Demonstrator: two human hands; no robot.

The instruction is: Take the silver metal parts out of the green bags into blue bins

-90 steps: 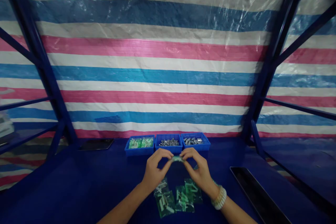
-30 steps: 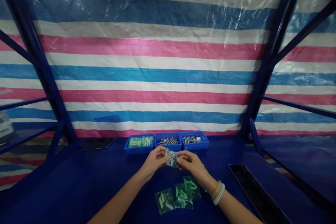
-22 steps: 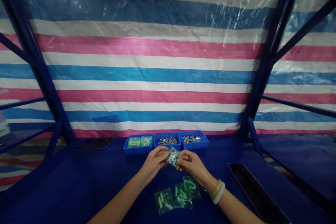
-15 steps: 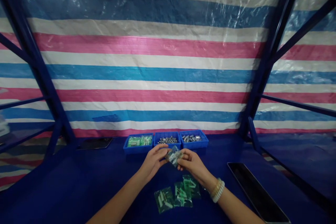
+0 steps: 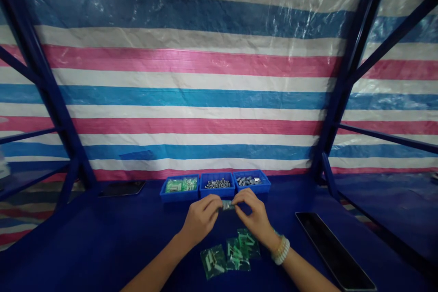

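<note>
Between both hands a small clear plastic bag with metallic-looking pieces is stretched sideways over the dark blue table. My left hand pinches its left edge, fingers curled. On its right edge my right hand closes thumb and fingers; a pale beaded bracelet circles that wrist. Nearer the camera lie three filled bags: one on the left, one in the middle and one at the right, the last two overlapping.
Behind the hands stand blue bins: one with green-tinted bags, one with small metal parts, one with larger metal pieces. A dark flat device lies at right, another at back left. Blue frame posts flank the striped sheet.
The held bag has turned from a tilted, broad view to a narrow horizontal one. My left fingers have curled over its left edge, and my right hand has shifted its grip to the right edge.
</note>
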